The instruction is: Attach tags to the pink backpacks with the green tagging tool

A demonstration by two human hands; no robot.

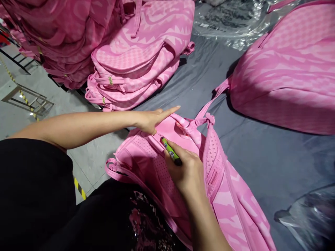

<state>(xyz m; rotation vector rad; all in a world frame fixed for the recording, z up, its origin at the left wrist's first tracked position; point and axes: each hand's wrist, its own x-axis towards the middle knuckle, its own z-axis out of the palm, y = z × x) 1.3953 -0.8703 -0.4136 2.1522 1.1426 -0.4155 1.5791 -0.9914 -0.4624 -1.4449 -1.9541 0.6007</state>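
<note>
A pink backpack (pixel 167 174) lies with its strap side up at the table's near edge, its mesh-lined straps spread. My right hand (pixel 184 165) is closed around a green pen-like tool (pixel 170 150) with a dark end. The tool's tip touches or nearly touches the pink fabric close to the backpack's top. My left hand (pixel 154 120) rests on the top edge of the backpack, index finger stretched out and thumb on the fabric beside the tip. A small red and white tag (pixel 182 128) shows near the top handle.
Stacked pink backpacks (pixel 141 52) stand beyond my left hand, with a larger pile (pixel 70 38) at the far left. Another pink backpack (pixel 288 76) lies on the grey-covered table (pixel 261 160) at the right. Clear plastic (pixel 311 212) lies lower right; a metal frame (pixel 28 99) is on the floor.
</note>
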